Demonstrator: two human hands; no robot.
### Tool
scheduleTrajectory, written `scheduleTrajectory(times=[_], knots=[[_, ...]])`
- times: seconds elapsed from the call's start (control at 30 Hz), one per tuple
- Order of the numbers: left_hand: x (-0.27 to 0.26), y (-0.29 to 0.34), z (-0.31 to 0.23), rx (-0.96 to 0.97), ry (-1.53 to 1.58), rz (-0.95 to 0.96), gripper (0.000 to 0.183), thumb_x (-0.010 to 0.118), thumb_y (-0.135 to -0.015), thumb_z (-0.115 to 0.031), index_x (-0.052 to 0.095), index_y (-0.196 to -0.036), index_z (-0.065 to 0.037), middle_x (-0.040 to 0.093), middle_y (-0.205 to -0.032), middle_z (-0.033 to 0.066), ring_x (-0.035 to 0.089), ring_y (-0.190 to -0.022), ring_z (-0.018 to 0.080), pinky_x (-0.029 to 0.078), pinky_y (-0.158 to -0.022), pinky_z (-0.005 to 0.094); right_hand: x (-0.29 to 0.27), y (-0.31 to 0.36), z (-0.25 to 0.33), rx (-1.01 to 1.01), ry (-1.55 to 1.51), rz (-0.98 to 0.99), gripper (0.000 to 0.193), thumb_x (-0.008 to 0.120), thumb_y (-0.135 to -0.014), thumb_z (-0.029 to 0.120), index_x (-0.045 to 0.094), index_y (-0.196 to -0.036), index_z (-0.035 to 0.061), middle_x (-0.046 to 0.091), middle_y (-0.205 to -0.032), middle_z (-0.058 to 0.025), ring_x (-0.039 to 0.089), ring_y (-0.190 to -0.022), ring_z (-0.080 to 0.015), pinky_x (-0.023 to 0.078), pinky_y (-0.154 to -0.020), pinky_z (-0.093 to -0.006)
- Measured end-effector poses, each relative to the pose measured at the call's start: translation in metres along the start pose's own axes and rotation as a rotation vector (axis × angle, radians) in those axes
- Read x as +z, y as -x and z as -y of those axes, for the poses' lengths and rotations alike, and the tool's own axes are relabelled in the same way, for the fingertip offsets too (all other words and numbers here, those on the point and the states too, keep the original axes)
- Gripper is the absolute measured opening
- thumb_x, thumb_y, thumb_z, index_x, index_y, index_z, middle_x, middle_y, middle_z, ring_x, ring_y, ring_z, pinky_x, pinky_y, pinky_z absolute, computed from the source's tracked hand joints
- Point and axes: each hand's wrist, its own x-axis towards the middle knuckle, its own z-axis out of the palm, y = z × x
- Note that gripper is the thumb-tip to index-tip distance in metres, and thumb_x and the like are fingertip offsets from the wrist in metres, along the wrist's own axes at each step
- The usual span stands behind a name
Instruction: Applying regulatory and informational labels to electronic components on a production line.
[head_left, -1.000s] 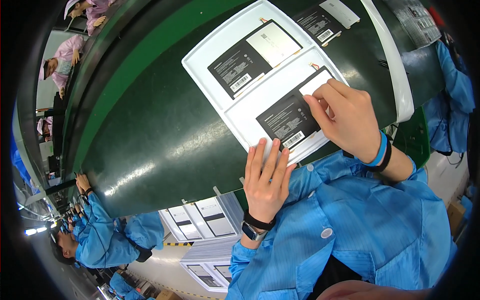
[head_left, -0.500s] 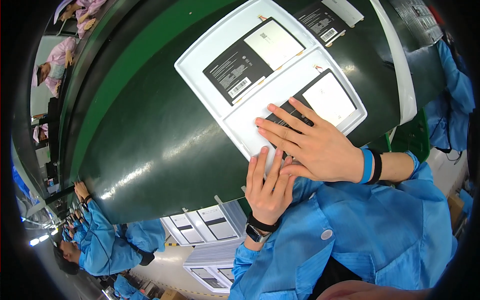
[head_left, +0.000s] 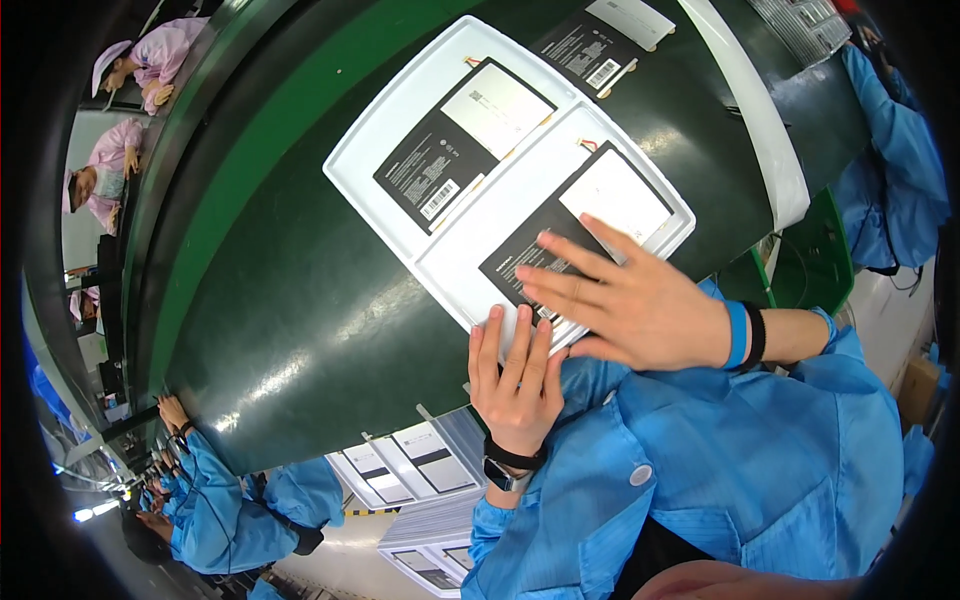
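Observation:
A white two-compartment tray [head_left: 440, 282] lies on the dark green worktop, a flat black-and-white battery pack in each compartment. The farther pack [head_left: 420, 170] shows its label and barcode. The nearer pack [head_left: 530, 240] is partly covered by my right hand [head_left: 650, 315], whose fingers are spread flat over its lower edge; whether they touch it I cannot tell. My left hand [head_left: 515, 395] rests its outstretched fingertips on the tray's near rim, holding nothing. Small coloured leads show at the far end of each pack.
Another battery pack [head_left: 595, 50] lies beyond the tray, near a curved white strip [head_left: 765, 130]. A green bin [head_left: 825, 255] stands at the right. Loaded trays [head_left: 455, 475] sit below the table edge. Co-workers in blue [head_left: 200, 510] flank me; others in pink [head_left: 165, 50] work across.
The view has shifted, so tray and worktop appear farther left and lower. My right hand has slid toward the right across the nearer pack, uncovering more of its black part. My left hand stays at the rim.

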Motion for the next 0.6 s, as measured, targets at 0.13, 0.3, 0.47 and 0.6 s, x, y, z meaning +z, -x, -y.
scheduleTrajectory(times=[0.13, 0.3, 0.47, 0.6], knots=[[-0.004, 0.002, -0.003, -0.009, -0.010, -0.005, 0.034, 0.074, -0.089, -0.014, 0.078, -0.123, -0.008, 0.071, -0.137, 0.0101, 0.057, -0.137, 0.0378, 0.039, -0.117, 0.0560, -0.016, 0.014, -0.020, 0.121, 0.105, -0.076, 0.070, 0.064, -0.097, 0.044, 0.047, -0.156, 0.0080, 0.042, -0.165, -0.0059, 0.025, -0.158, -0.0302, 0.017, -0.129, -0.0579], [0.000, 0.001, -0.002, -0.010, -0.007, -0.009, 0.034, 0.075, -0.089, -0.013, 0.078, -0.122, -0.008, 0.071, -0.136, 0.0105, 0.058, -0.137, 0.0382, 0.038, -0.117, 0.0556, -0.014, 0.015, -0.018, -0.044, -0.057, -0.001, 0.063, 0.064, -0.099, 0.037, 0.050, -0.153, 0.0089, 0.044, -0.163, -0.0036, 0.025, -0.158, -0.0297, 0.016, -0.130, -0.0595], [-0.004, -0.001, -0.003, -0.020, -0.012, 0.012, 0.034, 0.076, -0.088, -0.013, 0.078, -0.121, -0.007, 0.071, -0.136, 0.0110, 0.058, -0.136, 0.0386, 0.038, -0.118, 0.0555, -0.017, 0.031, -0.035, -0.018, -0.007, -0.032, 0.054, 0.066, -0.097, 0.036, 0.060, -0.147, 0.0156, 0.047, -0.161, 0.0028, 0.024, -0.159, -0.0293, 0.016, -0.130, -0.0601], [-0.005, 0.000, 0.000, -0.013, -0.003, 0.020, 0.036, 0.076, -0.087, -0.013, 0.078, -0.122, -0.007, 0.070, -0.138, 0.0121, 0.057, -0.138, 0.0385, 0.038, -0.118, 0.0557, -0.027, 0.040, -0.046, 0.041, 0.002, -0.046, 0.057, 0.068, -0.093, 0.028, 0.059, -0.148, 0.0150, 0.049, -0.161, -0.0013, 0.029, -0.157, -0.0339, 0.018, -0.128, -0.0625]])
